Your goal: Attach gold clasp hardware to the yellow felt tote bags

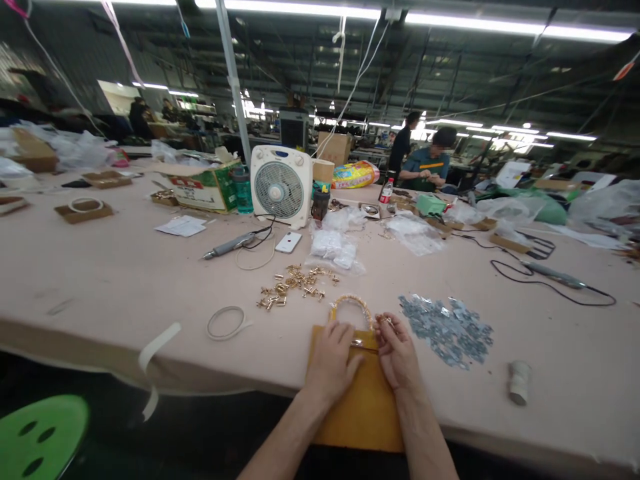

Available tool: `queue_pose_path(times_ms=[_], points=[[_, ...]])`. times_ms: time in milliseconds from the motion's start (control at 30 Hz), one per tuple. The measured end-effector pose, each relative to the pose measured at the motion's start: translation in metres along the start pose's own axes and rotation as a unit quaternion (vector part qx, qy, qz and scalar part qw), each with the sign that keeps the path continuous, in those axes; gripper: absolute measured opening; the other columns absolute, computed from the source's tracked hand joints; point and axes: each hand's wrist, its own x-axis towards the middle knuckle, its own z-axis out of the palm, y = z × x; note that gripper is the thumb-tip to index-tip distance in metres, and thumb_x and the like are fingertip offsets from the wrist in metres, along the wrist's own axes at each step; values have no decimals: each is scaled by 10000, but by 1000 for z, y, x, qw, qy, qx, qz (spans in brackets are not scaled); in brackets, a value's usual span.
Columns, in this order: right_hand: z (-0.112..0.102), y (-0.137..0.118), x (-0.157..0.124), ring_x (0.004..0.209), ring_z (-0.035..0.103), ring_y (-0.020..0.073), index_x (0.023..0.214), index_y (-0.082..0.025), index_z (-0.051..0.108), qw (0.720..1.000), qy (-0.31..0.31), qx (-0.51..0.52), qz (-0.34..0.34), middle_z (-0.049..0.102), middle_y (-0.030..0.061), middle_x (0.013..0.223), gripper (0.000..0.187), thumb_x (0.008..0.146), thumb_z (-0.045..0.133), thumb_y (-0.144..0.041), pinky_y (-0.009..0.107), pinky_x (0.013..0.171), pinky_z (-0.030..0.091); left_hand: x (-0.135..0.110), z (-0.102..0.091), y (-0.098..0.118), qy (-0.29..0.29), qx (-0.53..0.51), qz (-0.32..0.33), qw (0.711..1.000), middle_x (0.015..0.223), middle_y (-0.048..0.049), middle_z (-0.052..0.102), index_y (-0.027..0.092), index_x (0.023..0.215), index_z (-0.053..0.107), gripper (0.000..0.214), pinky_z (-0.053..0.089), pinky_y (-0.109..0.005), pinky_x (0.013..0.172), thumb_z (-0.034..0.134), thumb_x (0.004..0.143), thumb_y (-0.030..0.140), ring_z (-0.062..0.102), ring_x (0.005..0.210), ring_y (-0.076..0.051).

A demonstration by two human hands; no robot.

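Note:
A mustard-yellow handbag (pixel 363 407) lies flat at the near edge of the pink table, its braided loop handle (pixel 351 303) pointing away from me. My left hand (pixel 333 360) rests flat on the bag's upper part, fingers spread beside the metal clasp. My right hand (pixel 397 350) is curled at the bag's top right corner, fingertips pinched on a small gold fitting (pixel 386 323). A scatter of gold metal fittings (pixel 295 283) lies just beyond the bag on the left. A pile of small clear plastic wrappers (pixel 447 327) lies to the right.
A white box fan (pixel 281 185), a phone (pixel 289 242), an electric screwdriver (pixel 229 247), bags of parts (pixel 333 248) and a tape ring (pixel 225 323) are on the table (pixel 100 267). A second tool with black cable (pixel 550 273) lies right. A seated person (pixel 429 167) works opposite. A green stool (pixel 43 437) stands lower left.

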Motion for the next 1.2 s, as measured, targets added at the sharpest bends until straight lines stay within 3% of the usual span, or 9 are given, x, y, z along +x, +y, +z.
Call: queue_pose_path(times_ms=[133,267,333,433,500,667,833,1200], points=[[-6,3,7,869,696,139,1064,-274,708,998,39,34,-28,745,13,1085,324,822,858,-428,266,762,606,-10,-13,6,-104,59,39,992,1088,-53,707,264,1163,703,266,381,-602,1151,752,902,283,596,1144,-277],[-1,4,7,876,707,139,1040,-275,717,998,46,22,-39,756,6,1049,326,799,878,-423,271,776,606,-27,-8,12,-105,88,64,988,1131,-51,713,269,1275,655,284,184,-686,1238,611,996,245,583,1203,-269],[4,5,5,859,712,152,1042,-271,720,998,42,0,-45,762,16,1036,323,805,869,-431,285,760,606,-37,2,13,-99,85,90,987,1203,-67,719,249,1355,619,346,282,-593,1235,537,1023,196,568,1247,-259],[7,6,1,861,720,181,1069,-253,728,996,47,-44,-58,772,42,1021,345,806,865,-429,310,758,604,-48,13,14,-102,57,121,986,1287,-66,719,218,1413,588,391,467,-417,1106,515,1030,189,571,1237,-236],[3,6,-2,886,723,201,1071,-232,748,992,48,-99,-62,781,63,1027,359,792,877,-418,334,792,603,-51,15,16,-101,43,114,987,1299,-44,725,230,1417,588,392,488,-401,1072,516,1032,205,575,1222,-235],[-16,2,-6,1041,701,253,1009,-237,808,948,-49,-303,-85,777,79,1098,269,817,839,-423,417,993,550,-48,4,24,-106,29,92,990,1304,-34,731,268,1424,591,418,471,-446,1088,501,1023,191,579,1216,-252],[-19,-3,-6,1087,685,270,973,-273,830,894,-163,-406,-101,752,82,1123,158,853,797,-371,429,1008,536,-46,1,27,-101,24,92,990,1242,-38,751,292,1423,598,445,466,-455,1089,551,994,185,586,1214,-256],[-18,-4,-2,1079,681,291,997,-304,828,857,-213,-444,-150,783,74,1045,133,895,757,-353,490,1014,541,-47,0,24,-99,30,92,990,1230,-43,755,276,1377,631,412,469,-442,1093,563,980,187,587,1227,-253]])
